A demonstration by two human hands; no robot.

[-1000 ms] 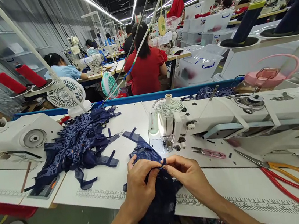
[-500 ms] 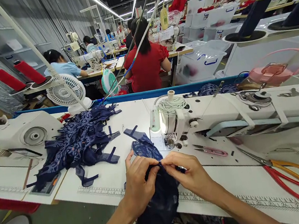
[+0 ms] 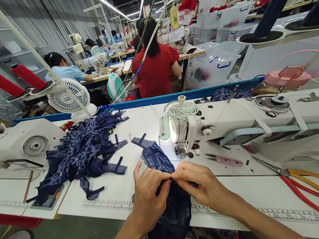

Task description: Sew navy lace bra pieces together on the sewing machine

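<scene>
My left hand (image 3: pixel 148 198) and my right hand (image 3: pixel 200 185) meet fingertip to fingertip at the front of the white table (image 3: pixel 120 180). Both pinch the top edge of a navy lace garment piece (image 3: pixel 172 212) that drapes over the table edge toward my lap. A further part of the navy lace (image 3: pixel 156 159) lies flat just beyond my fingers, right in front of the needle area of the white sewing machine (image 3: pixel 185 131).
A pile of navy lace pieces (image 3: pixel 83 152) lies left. Pink thread snips (image 3: pixel 224 160) and red-and-orange-handled scissors (image 3: pixel 314 188) lie right of my hands. Another sewing machine (image 3: pixel 23 144) stands far left, a white fan (image 3: pixel 66 99) behind. Co-workers, one in red (image 3: pixel 155 66), sit at benches beyond.
My hands and the lace have stayed at almost the same spot, the fingers shifting slightly along the edge. The view has tilted a little.
</scene>
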